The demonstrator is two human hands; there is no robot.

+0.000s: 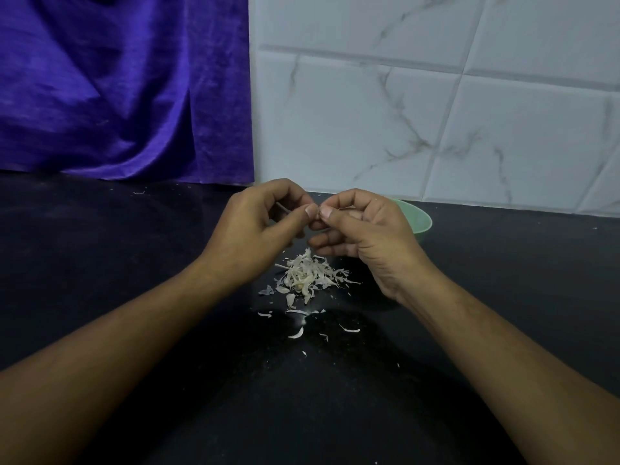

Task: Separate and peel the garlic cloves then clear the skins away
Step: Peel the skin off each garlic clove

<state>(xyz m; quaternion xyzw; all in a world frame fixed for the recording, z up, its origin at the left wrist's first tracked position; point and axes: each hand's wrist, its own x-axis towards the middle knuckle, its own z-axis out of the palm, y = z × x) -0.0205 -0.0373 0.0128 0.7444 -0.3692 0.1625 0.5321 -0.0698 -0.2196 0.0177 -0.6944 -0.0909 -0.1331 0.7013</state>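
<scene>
Though behind right hand [365,236], green bowl [418,220]

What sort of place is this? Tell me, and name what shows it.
Most likely a home kitchen: a dark countertop, marble-patterned wall tiles, and a pile of garlic skins near a green bowl.

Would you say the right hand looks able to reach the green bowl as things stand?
Probably yes: the green bowl sits just behind the right hand with nothing between, though it and the left hand pinch a garlic piece.
</scene>
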